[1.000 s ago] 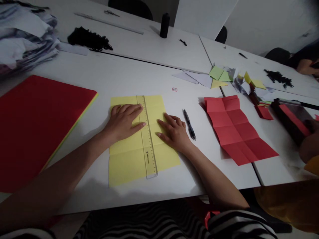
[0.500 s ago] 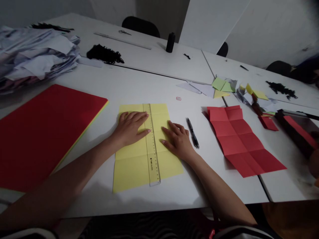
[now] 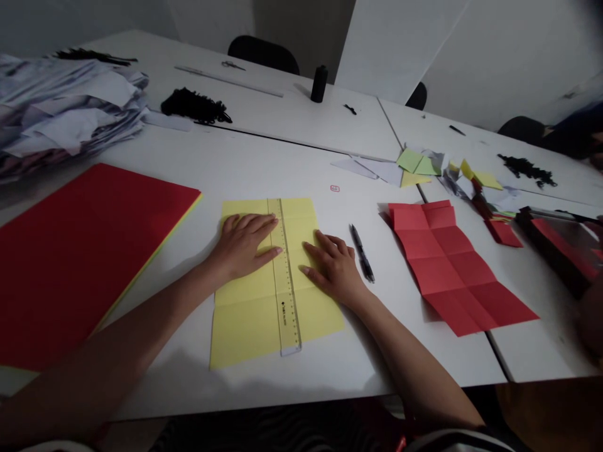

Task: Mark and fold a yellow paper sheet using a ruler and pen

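Note:
A creased sheet of yellow paper (image 3: 249,326) lies flat in front of me. Lengthwise down its middle rests a clear plastic ruler (image 3: 285,282). My left hand (image 3: 247,242) is spread over the paper's left half, its fingertips touching the ruler's left edge. On the right half, my right hand (image 3: 332,260) rests with fingers apart, clear of the ruler and holding nothing. A black pen (image 3: 362,253) lies on the table just right of that hand.
Red and yellow sheets are stacked (image 3: 103,251) at left, below a heap of white paper (image 3: 70,113). A creased red sheet (image 3: 452,263) lies at right. Behind are black cord (image 3: 195,105), a black bottle (image 3: 319,84) and paper scraps (image 3: 419,163). Another person's hand shows blurred at the right edge.
Both my hands, the ruler and the yellow paper keep their places relative to each other. The whole view has shifted slightly.

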A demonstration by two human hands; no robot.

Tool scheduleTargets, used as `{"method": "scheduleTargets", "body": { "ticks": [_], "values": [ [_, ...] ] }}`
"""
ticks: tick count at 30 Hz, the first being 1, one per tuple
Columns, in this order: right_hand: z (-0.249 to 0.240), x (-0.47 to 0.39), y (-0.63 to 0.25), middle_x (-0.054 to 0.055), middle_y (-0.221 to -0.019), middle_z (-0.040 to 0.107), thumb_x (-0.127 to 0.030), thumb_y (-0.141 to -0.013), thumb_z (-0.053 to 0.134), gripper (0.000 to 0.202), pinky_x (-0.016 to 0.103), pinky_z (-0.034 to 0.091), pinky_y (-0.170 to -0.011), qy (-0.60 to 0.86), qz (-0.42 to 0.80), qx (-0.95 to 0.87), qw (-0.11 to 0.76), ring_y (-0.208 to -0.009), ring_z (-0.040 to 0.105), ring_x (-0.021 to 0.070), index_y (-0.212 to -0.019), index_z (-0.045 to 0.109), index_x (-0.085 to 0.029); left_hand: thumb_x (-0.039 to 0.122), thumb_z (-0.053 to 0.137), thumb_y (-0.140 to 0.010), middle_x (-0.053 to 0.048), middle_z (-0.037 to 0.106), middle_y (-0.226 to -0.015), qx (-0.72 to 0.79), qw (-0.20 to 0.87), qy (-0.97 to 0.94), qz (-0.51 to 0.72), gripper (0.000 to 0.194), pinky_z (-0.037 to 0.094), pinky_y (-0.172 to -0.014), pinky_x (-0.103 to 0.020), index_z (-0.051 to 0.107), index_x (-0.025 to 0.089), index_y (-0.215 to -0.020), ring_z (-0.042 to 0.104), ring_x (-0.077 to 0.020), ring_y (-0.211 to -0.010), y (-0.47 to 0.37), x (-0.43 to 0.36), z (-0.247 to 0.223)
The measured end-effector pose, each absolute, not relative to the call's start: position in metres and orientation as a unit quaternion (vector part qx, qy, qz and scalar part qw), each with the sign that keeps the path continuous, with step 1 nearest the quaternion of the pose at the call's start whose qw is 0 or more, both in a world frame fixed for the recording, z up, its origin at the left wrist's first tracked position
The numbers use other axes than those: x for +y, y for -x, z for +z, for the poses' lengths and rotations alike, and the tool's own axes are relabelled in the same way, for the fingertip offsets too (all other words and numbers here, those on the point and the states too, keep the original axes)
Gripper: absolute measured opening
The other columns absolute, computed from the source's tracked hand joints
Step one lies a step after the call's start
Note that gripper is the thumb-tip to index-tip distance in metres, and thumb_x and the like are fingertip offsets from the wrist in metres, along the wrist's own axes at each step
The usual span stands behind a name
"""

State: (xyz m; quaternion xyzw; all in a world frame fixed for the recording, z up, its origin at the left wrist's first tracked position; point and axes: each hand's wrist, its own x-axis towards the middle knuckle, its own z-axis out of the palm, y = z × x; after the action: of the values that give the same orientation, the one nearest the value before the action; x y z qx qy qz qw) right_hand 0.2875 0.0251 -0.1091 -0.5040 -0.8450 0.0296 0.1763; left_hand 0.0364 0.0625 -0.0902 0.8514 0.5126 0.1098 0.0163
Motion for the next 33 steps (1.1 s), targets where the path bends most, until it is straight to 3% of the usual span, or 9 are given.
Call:
{"method": "scheduleTargets", "body": {
  "ticks": [23,33],
  "values": [
    [-0.1072,0.0255,-0.289,0.008,-0.15,0.038,-0.052,-0.091,0.05,0.049,0.051,0.042,-0.094,0.507,0.048,-0.842,0.178,-0.129,0.039,0.0338,-0.133,0.051,-0.028,0.054,0.041,-0.092,-0.003,0.042,-0.146,0.513,0.011,-0.852,0.107,0.056,0.021,-0.107,-0.043,0.042,0.024,-0.139,0.038,-0.0261,-0.13,-0.0385,0.0643,-0.0917],
    [-0.1061,0.0252,-0.2893,0.007,-0.151,0.036,-0.05,-0.089,0.053,0.049,0.055,0.04,-0.097,0.515,0.09,-0.832,0.187,-0.132,0.037,0.0354,-0.133,0.052,-0.03,0.055,0.038,-0.092,-0.003,0.041,-0.148,0.514,0.027,-0.851,0.106,0.057,0.014,-0.11,-0.044,0.04,0.025,-0.14,0.034,-0.0258,-0.135,-0.0399,0.0651,-0.093]
  ]
}}
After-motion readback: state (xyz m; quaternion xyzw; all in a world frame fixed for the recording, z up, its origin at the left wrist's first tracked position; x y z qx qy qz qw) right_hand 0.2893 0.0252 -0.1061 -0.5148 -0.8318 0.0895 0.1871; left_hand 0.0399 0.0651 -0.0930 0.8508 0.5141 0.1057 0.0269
